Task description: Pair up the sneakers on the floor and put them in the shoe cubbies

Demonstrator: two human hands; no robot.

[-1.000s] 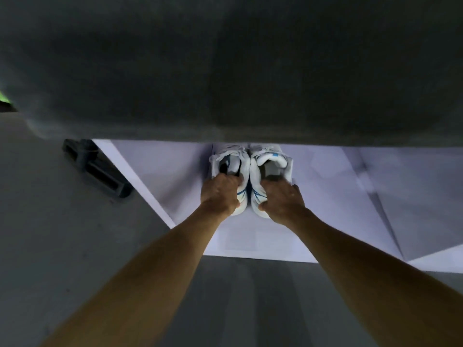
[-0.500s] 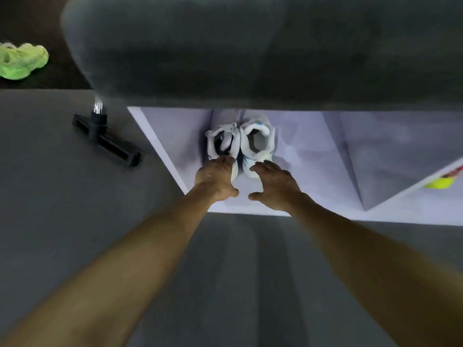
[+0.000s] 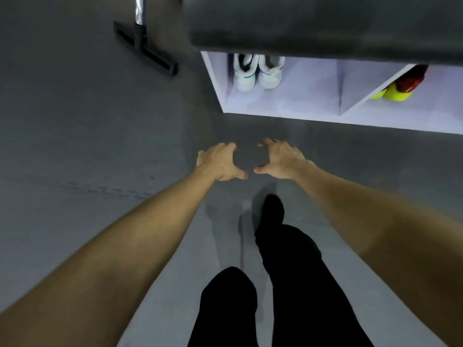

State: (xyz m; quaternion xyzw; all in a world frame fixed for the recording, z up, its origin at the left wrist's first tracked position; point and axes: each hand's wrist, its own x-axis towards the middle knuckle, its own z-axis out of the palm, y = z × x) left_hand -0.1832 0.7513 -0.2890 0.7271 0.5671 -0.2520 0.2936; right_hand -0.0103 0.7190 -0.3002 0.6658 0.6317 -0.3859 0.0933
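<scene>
A pair of white sneakers with blue trim (image 3: 258, 73) stands side by side in the leftmost bottom cubby of the white shoe rack (image 3: 295, 106), toes facing out. My left hand (image 3: 220, 161) and my right hand (image 3: 278, 156) hover over the grey floor in front of the rack, well apart from the sneakers. Both hands are empty, fingers spread and curved. A yellow-green pair with a red shoe above it (image 3: 395, 90) shows in a cubby further right, partly hidden by the rack's dark top.
The rack's dark grey top (image 3: 325, 26) overhangs and hides the upper cubbies. A black T-shaped stand foot with a metal pole (image 3: 145, 48) rests on the floor at upper left. My black-trousered legs (image 3: 275, 271) stand below the hands. Grey floor (image 3: 87, 146) spreads to the left.
Both hands let go of the white sneakers and drew back out of the cubby toward me. The view pulled away from the rack, bringing my legs into sight.
</scene>
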